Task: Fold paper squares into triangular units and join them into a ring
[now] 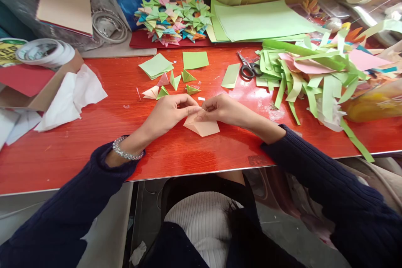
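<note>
Two bare hands met at the centre of the frame, the left hand (167, 112) and the right hand (226, 109) each pinching the upper part of a folded peach paper (204, 128) between thumb and fingers. That sheet's lower part fanned out below the fingertips, above the red table (103, 150). Small folded pieces (188, 76) in green, pink and peach lay just above the left hand, with a pale green stack (156, 66) and a brighter green square (195, 60) higher up. Right of centre, black-handled scissors (248, 67) rested beside a heap of paper strips (329, 92) at upper right.
</note>
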### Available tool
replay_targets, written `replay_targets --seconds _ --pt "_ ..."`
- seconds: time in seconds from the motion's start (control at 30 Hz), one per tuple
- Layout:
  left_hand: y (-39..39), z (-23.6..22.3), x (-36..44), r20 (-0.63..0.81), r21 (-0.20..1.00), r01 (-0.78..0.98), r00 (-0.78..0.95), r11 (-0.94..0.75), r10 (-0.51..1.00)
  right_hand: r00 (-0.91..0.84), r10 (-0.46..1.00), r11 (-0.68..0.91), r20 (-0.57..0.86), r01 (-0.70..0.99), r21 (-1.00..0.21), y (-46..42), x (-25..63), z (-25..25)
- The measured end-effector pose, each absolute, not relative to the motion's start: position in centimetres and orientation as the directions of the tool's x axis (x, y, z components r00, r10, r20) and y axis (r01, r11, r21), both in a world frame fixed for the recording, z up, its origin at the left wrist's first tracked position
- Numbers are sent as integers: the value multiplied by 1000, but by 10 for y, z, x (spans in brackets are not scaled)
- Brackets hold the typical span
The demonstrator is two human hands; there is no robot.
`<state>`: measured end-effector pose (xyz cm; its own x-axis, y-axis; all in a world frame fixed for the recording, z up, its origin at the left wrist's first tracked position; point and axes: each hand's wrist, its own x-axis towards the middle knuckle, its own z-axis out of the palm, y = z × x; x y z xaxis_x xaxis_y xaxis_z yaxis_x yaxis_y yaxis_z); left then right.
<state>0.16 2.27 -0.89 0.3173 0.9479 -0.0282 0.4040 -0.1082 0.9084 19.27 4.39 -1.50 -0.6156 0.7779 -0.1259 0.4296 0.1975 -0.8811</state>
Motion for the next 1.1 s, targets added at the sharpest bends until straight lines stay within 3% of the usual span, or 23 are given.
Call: replay_targets --seconds 0.17,0.3,0.43,0.57,0.7,0.9,1.1 --pt "24 -8 1 -52 974 226 140 19 989 -472 881 70 -39 212 -975 47 194 -17" --pt "24 -7 2 -134 979 175 161 105 978 -317 947 89 53 98 -991 47 195 -17" --pt "22 -10 3 -178 978 153 249 143 952 -366 929 94 58 82 -992 43 194 -14" --pt "23 -13 3 -71 993 98 113 60 991 -362 932 -28 -8 -50 -998 42 194 -10" --pt "22 -13 4 -50 992 121 48 44 998 -437 895 -97 -88 2 -995 42 191 -9" --pt "19 -12 7 -112 986 140 181 87 977 -392 919 -49 -38 -19 -999 40 188 -12" --pt "20 -13 7 -93 993 80 115 84 989 -474 879 -74 -55 -20 -997 37 186 -8"
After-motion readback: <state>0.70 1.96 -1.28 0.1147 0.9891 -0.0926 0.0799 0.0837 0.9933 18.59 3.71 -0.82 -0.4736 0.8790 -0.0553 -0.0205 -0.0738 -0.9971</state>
